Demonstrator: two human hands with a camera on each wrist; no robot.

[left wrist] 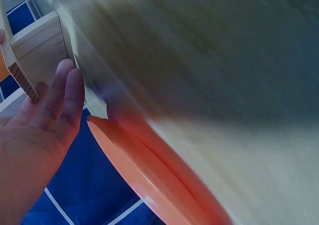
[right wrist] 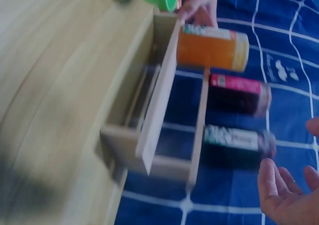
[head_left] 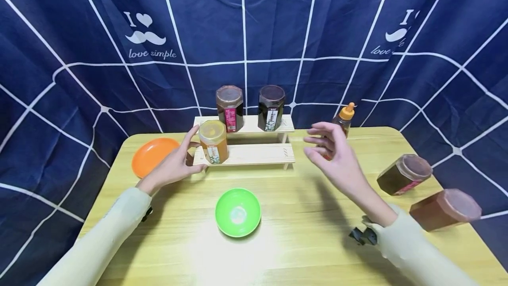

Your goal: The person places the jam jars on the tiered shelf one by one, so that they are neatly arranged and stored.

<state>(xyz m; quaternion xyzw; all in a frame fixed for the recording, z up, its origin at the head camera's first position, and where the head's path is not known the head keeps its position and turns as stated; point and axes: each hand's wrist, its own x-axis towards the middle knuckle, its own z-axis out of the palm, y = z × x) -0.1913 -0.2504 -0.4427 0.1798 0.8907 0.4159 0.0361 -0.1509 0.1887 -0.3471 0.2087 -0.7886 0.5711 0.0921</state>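
Note:
My left hand [head_left: 174, 162] is at the left end of a two-tier wooden shelf [head_left: 258, 154], thumb by its front edge and fingers loosely extended along its end. In the left wrist view those fingers [left wrist: 67, 95] lie beside the shelf's side panel [left wrist: 42, 48]. A honey-coloured jar [head_left: 214, 142] stands upright on the lower tier, close to this hand. Two dark jars, one pink-labelled [head_left: 230, 109] and one white-labelled [head_left: 271, 108], stand on the upper tier. My right hand [head_left: 333, 156] hovers right of the shelf with relaxed, slightly bent fingers, holding nothing.
An orange plate [head_left: 152, 156] lies left of the shelf, and a green bowl [head_left: 238, 213] sits in front. Behind my right hand is an orange-capped bottle [head_left: 345, 116]. A dark jar [head_left: 405, 173] and a reddish-brown jar [head_left: 444, 208] stand at the right. Blue cloth [head_left: 274, 25] hangs behind.

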